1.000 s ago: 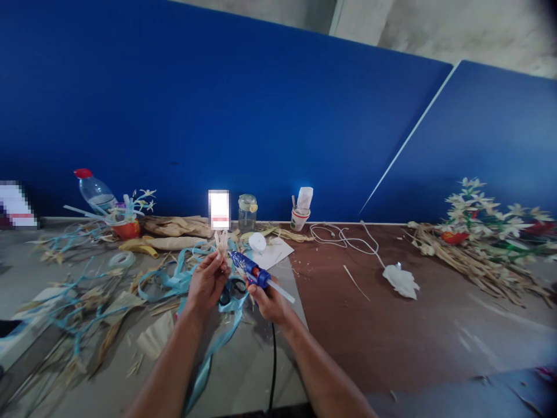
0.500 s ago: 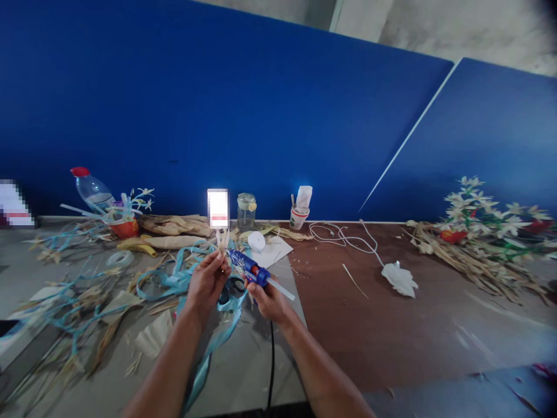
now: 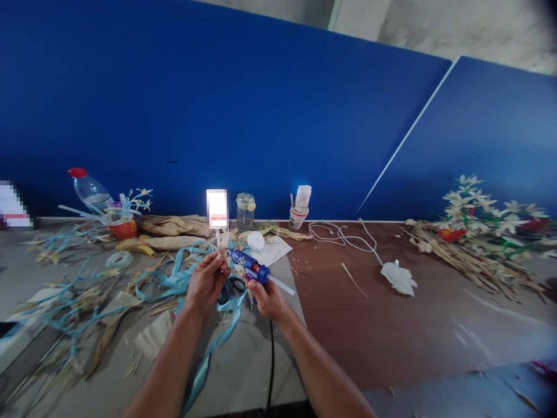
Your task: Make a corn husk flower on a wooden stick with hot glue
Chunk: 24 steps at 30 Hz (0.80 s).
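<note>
My left hand (image 3: 208, 283) is closed in a pinch on a small pale straw flower (image 3: 222, 242) whose petals point upward. My right hand (image 3: 266, 298) grips a blue glue gun (image 3: 249, 266) with a white glue stick jutting out of its back. The gun's nozzle points left and touches the base of the flower. A black cord (image 3: 270, 366) runs from the gun down toward me. Black scissors (image 3: 232, 287) lie on the table just under both hands.
Light blue ribbons (image 3: 172, 281) and dried husk strips litter the grey table (image 3: 243, 371) at left. A bottle (image 3: 89, 190), a glass jar (image 3: 245, 211) and a paper cup (image 3: 297, 217) stand at the back. A white cable (image 3: 343, 237) and finished flower bunches (image 3: 483, 223) lie at right.
Both hands keep the same hold on the flower and the gun. The view has shifted very slightly; nothing else has moved.
</note>
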{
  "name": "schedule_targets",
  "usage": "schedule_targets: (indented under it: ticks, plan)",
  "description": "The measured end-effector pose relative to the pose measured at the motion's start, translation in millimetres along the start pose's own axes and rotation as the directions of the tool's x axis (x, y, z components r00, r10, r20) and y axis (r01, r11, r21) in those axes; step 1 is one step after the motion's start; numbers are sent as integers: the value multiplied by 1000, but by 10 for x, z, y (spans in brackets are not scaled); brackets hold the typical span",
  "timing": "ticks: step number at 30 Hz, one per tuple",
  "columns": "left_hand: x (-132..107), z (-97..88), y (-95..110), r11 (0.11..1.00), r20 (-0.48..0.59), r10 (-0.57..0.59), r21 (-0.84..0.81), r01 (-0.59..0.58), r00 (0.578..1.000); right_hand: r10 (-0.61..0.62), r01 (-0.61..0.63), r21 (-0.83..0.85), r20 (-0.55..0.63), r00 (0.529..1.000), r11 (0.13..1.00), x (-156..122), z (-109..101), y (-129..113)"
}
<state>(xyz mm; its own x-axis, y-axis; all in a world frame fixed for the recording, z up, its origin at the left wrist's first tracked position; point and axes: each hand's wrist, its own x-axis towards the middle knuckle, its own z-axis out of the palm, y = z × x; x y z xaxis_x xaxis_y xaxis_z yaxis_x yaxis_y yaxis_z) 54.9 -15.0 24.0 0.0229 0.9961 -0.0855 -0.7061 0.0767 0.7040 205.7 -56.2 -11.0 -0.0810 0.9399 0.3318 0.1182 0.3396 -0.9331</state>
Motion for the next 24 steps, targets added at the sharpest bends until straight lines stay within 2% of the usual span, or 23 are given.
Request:
schedule_targets:
  ticks: [6,13,24]
  plan:
    - [-2,5,20,999,14,29,-17,-29,999,2,-1,-45,39,999,999,-11,4,-84]
    - [13,-25,11,1000,0,15,-1,-15,1000,20,-19,-18,12,1000,1000,2,14,-85]
    - [-2,14,34,999,-26,21,-42,-22,999,-38,40,-64,46,998,997,-8,-27,-161]
